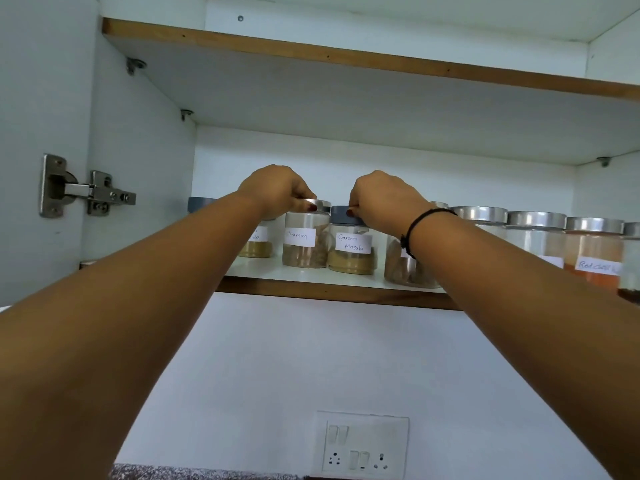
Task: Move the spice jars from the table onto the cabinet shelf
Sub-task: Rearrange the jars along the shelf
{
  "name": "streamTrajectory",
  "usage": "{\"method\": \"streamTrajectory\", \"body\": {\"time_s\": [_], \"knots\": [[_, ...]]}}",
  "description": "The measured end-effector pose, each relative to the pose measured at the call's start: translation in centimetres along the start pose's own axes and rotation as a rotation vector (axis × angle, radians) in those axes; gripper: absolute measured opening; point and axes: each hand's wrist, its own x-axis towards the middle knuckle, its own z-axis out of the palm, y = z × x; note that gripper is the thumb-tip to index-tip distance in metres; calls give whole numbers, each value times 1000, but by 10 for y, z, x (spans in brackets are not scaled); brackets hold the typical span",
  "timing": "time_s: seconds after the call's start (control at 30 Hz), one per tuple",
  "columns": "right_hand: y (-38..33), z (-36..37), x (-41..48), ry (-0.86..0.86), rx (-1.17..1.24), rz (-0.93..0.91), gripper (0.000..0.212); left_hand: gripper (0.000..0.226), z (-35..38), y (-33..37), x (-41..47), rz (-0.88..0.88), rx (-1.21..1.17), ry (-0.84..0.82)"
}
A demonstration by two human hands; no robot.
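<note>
Both arms reach up to the lower cabinet shelf (311,278). My left hand (277,188) grips the silver lid of the jar labelled Cinnamon (304,245). My right hand (381,199) grips the grey lid of the jar labelled Garam Masala (351,252). Both jars stand upright on the shelf, side by side. Another jar with a partly hidden label (256,244) stands behind my left forearm. A jar of brown spice (398,268) sits half hidden behind my right wrist.
To the right, several silver-lidded jars line the shelf, among them an orange Red chilli jar (594,258). An upper shelf (346,60) hangs overhead. The door hinge (86,188) is at left. A switch and socket plate (362,445) sits on the wall below.
</note>
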Motion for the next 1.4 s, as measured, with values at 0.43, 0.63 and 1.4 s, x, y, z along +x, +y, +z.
{"method": "streamTrajectory", "body": {"time_s": [0.43, 0.63, 1.4], "knots": [[-5, 22, 33, -69, -155, -14, 36, 34, 20, -10, 16, -51, -5, 37], [-2, 31, 51, -95, -143, -17, 27, 34, 25, -17, 20, -69, -66, 35], [16, 84, 72, 10, -8, -23, 23, 31, 49, -20, 30, -101, 85, 142]]}}
